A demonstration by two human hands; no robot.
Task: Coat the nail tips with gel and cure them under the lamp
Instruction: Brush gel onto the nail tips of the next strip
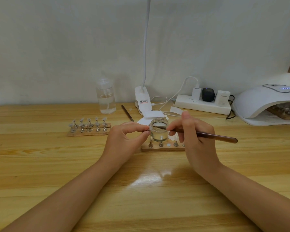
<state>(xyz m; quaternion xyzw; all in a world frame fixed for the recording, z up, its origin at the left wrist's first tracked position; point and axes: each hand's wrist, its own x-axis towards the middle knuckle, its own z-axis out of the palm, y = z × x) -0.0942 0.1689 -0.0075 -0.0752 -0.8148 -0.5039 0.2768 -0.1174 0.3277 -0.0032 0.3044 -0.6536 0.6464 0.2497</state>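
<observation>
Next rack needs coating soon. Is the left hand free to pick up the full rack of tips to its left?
Probably not yet: the left hand pinches a nail tip. The rack lies unobstructed on the table.

Wooden table [40, 164] bears two holder strips [89, 131]; bottle [105, 97]; lamp [266, 104]; power strip [203, 106].

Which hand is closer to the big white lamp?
Right. The right hand sits nearer the lamp; the left hand is farther, beyond the glass jar.
</observation>
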